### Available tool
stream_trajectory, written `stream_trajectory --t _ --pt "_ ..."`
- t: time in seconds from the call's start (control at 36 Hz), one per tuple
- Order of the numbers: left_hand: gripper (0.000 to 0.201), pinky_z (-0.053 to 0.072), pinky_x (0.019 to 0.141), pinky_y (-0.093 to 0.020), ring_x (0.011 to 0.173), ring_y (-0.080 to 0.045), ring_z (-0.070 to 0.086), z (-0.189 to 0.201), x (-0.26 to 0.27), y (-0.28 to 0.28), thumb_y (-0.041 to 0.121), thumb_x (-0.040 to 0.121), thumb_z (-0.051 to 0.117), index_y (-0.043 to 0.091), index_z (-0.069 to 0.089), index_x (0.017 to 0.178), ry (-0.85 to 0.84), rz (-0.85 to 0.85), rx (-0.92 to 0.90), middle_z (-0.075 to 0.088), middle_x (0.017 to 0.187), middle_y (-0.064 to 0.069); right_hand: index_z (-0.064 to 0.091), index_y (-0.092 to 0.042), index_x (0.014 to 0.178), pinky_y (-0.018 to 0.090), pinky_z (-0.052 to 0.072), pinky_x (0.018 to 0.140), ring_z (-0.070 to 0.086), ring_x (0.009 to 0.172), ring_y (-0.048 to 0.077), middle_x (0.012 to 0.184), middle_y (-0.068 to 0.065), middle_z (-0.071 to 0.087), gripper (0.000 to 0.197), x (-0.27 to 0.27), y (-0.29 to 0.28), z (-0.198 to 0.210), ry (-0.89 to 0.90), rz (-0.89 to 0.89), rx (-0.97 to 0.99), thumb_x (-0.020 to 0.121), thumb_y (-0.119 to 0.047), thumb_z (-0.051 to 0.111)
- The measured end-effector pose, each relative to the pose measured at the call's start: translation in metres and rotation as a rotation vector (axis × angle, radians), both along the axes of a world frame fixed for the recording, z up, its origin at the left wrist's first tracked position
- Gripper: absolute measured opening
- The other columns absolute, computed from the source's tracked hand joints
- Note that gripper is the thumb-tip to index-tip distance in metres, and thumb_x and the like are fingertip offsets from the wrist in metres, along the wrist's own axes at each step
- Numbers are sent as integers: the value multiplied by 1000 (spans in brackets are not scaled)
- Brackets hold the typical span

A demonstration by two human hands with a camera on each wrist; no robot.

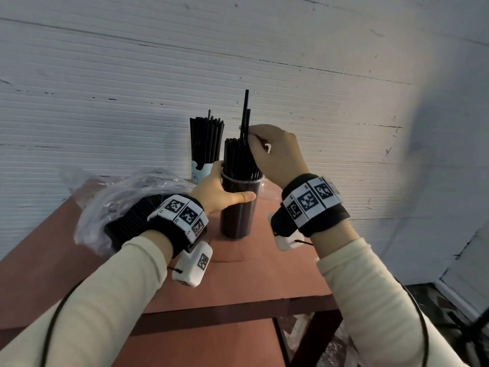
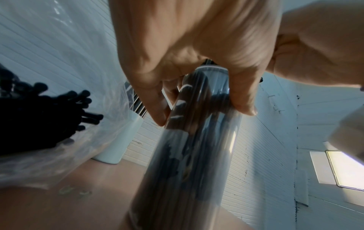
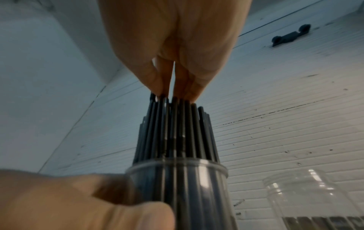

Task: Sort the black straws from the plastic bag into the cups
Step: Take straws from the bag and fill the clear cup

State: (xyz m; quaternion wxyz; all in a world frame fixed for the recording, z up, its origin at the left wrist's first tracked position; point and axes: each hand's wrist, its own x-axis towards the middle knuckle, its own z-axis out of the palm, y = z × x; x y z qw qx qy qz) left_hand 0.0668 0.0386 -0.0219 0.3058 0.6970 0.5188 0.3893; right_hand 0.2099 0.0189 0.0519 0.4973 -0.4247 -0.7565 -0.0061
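A clear cup (image 1: 239, 215) packed with black straws (image 1: 236, 157) stands on the reddish table (image 1: 238, 282). My left hand (image 1: 225, 192) grips its upper wall, thumb in front. My right hand (image 1: 251, 133) pinches two raised straws (image 1: 245, 112) that stick up above the bundle. From the right wrist, the fingertips (image 3: 189, 91) sit at the straw tops over the cup (image 3: 177, 179). From the left wrist, the left hand (image 2: 202, 109) wraps the cup (image 2: 187, 163). A crumpled plastic bag (image 1: 127, 202) with more black straws (image 2: 39, 121) lies at left.
Behind the clear cup stands a white and pale-blue cup (image 1: 202, 172) filled with straws. An empty clear cup (image 3: 307, 196) sits to the right on the table. A white ribbed wall (image 1: 105, 102) closes the back. The table's front edge (image 1: 238, 303) is near my forearms.
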Motion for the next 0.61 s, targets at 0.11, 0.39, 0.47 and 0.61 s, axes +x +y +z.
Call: stream_trajectory --t 0.11,0.39,0.47,0.61 --pt "95 39 103 -32 125 -18 51 0 1 -1 44 69 84 22 30 144 6 20 2 54 135 3 57 -8 132 4 34 99 53 121 11 134 3 57 38 -1 -7 -2 24 -1 34 94 -12 50" --pt "95 36 100 -26 129 -18 48 3 2 -6 41 71 83 19 28 145 -7 16 -1 51 139 1 65 -11 118 31 56 84 66 89 11 100 0 69 28 -6 -5 0 76 16 157 91 -11 61" --pt "95 33 99 -23 130 -17 46 5 0 -7 39 72 82 18 26 146 -8 -8 -12 49 139 2 71 -9 107 29 54 85 66 91 14 101 2 71 20 -6 -4 -3 45 -9 200 89 -9 63" --pt "91 36 102 -27 131 -20 46 7 -5 -6 24 75 82 15 25 145 -35 -43 -65 48 139 -2 72 -11 101 26 50 85 64 92 14 97 -1 72 15 -5 -7 -11 36 -33 172 89 -13 63"
